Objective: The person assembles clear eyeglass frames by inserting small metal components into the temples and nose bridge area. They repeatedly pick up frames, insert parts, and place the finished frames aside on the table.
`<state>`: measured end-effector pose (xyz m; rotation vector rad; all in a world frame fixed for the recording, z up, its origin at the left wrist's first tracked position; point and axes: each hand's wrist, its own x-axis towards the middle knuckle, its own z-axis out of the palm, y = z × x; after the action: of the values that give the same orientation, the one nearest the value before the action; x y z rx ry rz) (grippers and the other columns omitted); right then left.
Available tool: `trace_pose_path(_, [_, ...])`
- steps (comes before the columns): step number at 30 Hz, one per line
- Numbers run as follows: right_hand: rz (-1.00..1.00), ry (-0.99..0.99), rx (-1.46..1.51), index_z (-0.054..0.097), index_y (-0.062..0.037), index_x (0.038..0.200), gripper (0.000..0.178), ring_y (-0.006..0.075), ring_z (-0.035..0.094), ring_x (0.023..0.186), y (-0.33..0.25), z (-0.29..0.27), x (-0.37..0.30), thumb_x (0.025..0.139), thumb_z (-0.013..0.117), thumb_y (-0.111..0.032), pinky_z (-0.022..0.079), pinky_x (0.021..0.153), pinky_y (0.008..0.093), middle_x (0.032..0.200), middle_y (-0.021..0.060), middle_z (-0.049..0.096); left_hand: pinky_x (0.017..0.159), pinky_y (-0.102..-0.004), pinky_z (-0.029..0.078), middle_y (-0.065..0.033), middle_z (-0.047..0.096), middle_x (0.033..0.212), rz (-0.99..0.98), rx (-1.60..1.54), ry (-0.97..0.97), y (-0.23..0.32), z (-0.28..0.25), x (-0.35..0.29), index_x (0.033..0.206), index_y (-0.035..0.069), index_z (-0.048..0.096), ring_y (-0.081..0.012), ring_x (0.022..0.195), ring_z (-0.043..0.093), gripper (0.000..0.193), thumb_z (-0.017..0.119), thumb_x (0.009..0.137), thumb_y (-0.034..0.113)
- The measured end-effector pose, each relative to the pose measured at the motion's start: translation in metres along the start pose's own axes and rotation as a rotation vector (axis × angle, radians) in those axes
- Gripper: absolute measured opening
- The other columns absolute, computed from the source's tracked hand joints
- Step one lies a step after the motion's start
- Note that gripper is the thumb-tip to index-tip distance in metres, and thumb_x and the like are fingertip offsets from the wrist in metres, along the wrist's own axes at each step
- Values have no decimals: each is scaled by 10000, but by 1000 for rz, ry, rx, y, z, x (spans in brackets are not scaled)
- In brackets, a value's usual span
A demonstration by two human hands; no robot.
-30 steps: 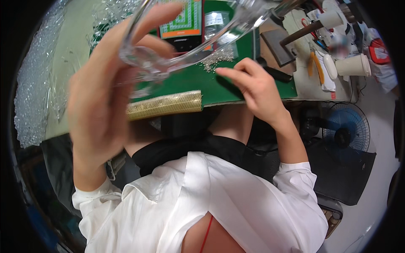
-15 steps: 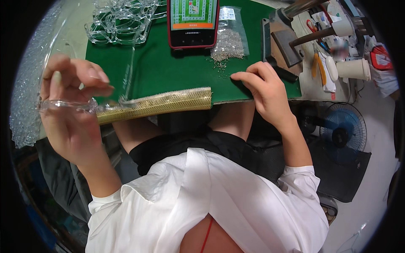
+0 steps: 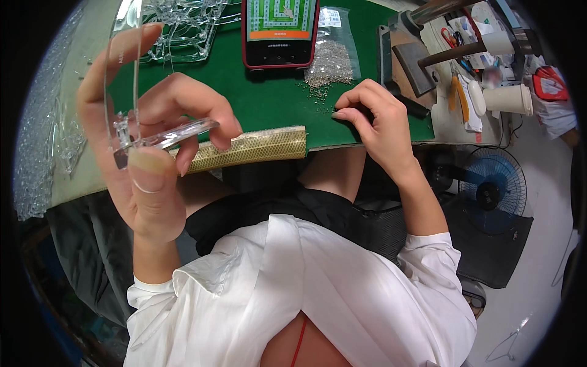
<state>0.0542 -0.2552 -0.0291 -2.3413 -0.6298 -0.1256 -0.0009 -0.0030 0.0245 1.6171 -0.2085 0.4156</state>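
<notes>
My left hand (image 3: 150,208) is raised at the left, close to the camera. Its thumb and fingers hold a clear plastic eyeglass frame (image 3: 178,133), with one long clear temple arm pointing up. On the green mat (image 3: 263,101), the thumb and forefinger of my right hand (image 3: 384,128) come together beside a scatter of tiny metal pieces (image 3: 319,95). Whatever lies between those fingertips is too small to name. The scatter spills from a clear plastic bag (image 3: 336,61) of the same pieces. A gold mesh-patterned roll (image 3: 257,147) runs along the mat's near edge, partly behind my left hand.
Several clear eyeglass frames (image 3: 189,30) are piled at the back left. A phone (image 3: 279,52) stands upright at the back. To the right are a metal press-like tool (image 3: 411,64), a paper cup (image 3: 509,100) and, lower, a fan (image 3: 492,189). Clear plastic pieces (image 3: 36,140) heap at far left.
My left hand has lifted nearer the camera and turned, bringing the eyeglass frame up with it. My right hand has stayed by the metal pieces, its fingers curling in more.
</notes>
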Motion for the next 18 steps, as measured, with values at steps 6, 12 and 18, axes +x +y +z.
trace_pose_path(6, [-37, 33, -21, 630, -19, 762, 103, 242, 567, 673, -1, 6, -4, 711, 710, -57, 448, 587, 341, 719, 76, 562, 416, -163, 339, -195, 587, 758, -28, -23, -21, 0, -5, 0, 1394, 2, 221, -155, 592, 573, 880, 446, 857, 662])
trace_pose_path(12, [-44, 23, -93, 611, -25, 747, 102, 253, 563, 687, -7, 7, -1, 718, 703, -57, 450, 603, 350, 718, 73, 557, 427, -166, 362, -204, 589, 774, -11, -28, -36, -3, -7, -1, 1382, -23, 224, -175, 601, 580, 903, 460, 847, 666])
trace_pose_path(18, [-66, 37, -269, 562, -38, 758, 112, 262, 550, 731, -16, 13, -1, 751, 671, -67, 450, 623, 368, 755, 72, 538, 439, -180, 387, -208, 595, 788, -43, -22, -57, 0, -9, -3, 1380, -17, 199, -190, 631, 594, 936, 464, 828, 691])
